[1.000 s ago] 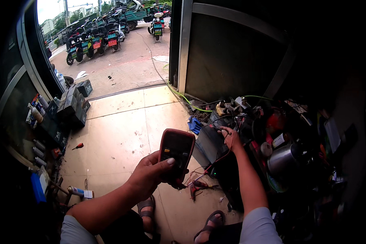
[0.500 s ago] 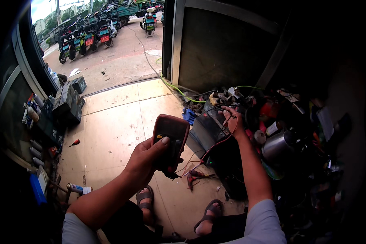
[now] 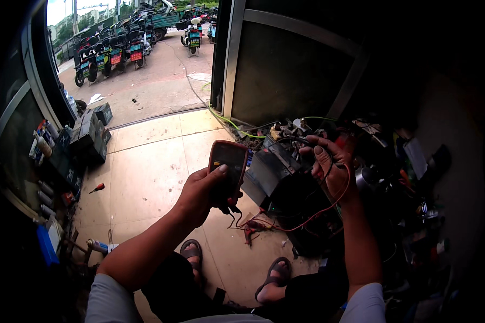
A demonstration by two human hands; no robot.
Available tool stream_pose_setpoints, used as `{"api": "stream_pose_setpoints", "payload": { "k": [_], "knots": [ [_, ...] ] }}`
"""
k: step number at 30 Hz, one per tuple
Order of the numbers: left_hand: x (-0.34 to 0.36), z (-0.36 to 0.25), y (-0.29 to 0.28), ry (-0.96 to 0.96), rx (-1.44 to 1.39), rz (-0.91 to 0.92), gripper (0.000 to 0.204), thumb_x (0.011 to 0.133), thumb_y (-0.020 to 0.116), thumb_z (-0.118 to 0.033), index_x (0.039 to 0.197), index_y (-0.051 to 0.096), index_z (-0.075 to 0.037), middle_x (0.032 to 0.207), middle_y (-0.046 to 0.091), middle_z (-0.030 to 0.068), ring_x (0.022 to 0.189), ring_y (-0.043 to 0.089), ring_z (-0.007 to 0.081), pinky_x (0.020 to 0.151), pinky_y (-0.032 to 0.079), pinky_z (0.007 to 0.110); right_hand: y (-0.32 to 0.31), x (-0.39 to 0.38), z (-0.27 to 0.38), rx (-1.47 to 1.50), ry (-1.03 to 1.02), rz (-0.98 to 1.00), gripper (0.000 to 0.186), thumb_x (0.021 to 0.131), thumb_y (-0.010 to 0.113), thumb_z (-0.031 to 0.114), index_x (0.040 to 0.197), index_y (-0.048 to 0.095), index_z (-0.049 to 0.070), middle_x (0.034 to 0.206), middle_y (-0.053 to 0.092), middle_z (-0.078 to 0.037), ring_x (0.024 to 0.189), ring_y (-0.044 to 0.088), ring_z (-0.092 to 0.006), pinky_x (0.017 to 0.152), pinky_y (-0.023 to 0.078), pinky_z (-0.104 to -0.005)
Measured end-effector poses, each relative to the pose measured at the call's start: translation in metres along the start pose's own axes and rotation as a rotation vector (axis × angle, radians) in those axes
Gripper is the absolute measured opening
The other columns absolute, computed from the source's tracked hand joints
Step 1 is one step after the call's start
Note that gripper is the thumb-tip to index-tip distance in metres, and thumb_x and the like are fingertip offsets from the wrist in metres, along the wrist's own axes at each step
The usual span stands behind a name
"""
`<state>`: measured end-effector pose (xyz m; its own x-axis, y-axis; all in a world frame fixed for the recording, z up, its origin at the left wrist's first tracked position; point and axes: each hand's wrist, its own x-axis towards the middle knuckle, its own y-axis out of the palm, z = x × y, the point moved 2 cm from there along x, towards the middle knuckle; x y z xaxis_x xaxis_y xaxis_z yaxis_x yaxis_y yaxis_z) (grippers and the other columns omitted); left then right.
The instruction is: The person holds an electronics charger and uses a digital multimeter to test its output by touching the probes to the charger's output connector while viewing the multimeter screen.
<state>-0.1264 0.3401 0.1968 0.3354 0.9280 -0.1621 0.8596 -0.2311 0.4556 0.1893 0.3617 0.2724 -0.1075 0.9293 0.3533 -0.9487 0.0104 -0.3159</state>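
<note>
My left hand (image 3: 196,196) grips a multimeter (image 3: 229,156) with a dark face and a red-orange edge, thumb resting on its front. Red and black wires leave the meter's lower end. My right hand (image 3: 337,169) is raised over the clutter on the right, fingers curled round the test leads. A red lead (image 3: 312,217) loops below it toward the meter, and a black probe (image 3: 299,140) points left from the fingers. The probe tips are hard to make out. Beneath and left of this hand stands a dark box like a battery (image 3: 275,167).
Red-handled tools (image 3: 251,229) lie on the tiled floor between my sandalled feet and the box. A red screwdriver (image 3: 97,187) is farther left. Black batteries (image 3: 88,137) and spray cans (image 3: 44,145) line the left side. A green-yellow cable (image 3: 226,119) crosses the doorway; parked scooters (image 3: 113,54) stand outside.
My right hand has drawn back from the dark box, up and to the right, with the leads. The multimeter has shifted slightly right; my left hand still holds it.
</note>
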Motion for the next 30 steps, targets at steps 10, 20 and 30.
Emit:
{"api": "stream_pose_setpoints", "payload": {
  "k": [10,20,30],
  "knots": [
    [0.006,0.014,0.012,-0.020,-0.019,0.114,0.043,0.104,0.066,-0.035,0.124,0.063,0.003,0.108,0.075,0.0180,0.092,0.078,0.0300,0.065,0.062,0.037,0.030,-0.082,0.018,0.113,0.209,-0.062,0.037,0.111,0.059,0.025,0.138,0.065,0.000,0.114,0.077,-0.011,0.072,0.060,-0.0038,0.071,0.051,-0.0205],
    [0.007,0.037,0.029,-0.161,0.111,0.200,0.042,0.106,0.065,-0.035,0.123,0.065,0.003,0.103,0.075,0.0162,0.081,0.076,0.0237,0.063,0.061,0.033,0.069,-0.087,-0.028,0.441,0.437,-0.016,0.050,0.111,0.057,0.044,0.134,0.066,0.001,0.102,0.075,-0.007,0.070,0.059,-0.0046,0.063,0.045,-0.0196],
    [-0.002,0.030,0.053,-0.205,0.242,0.193,0.039,0.102,0.072,-0.037,0.116,0.068,-0.001,0.083,0.074,0.0097,0.064,0.072,0.0179,0.053,0.056,0.029,0.064,-0.087,-0.039,0.536,0.462,0.122,0.047,0.111,0.053,0.049,0.116,0.071,0.006,0.088,0.068,0.002,0.074,0.058,-0.0047,0.063,0.041,-0.0212]
  ]
}}
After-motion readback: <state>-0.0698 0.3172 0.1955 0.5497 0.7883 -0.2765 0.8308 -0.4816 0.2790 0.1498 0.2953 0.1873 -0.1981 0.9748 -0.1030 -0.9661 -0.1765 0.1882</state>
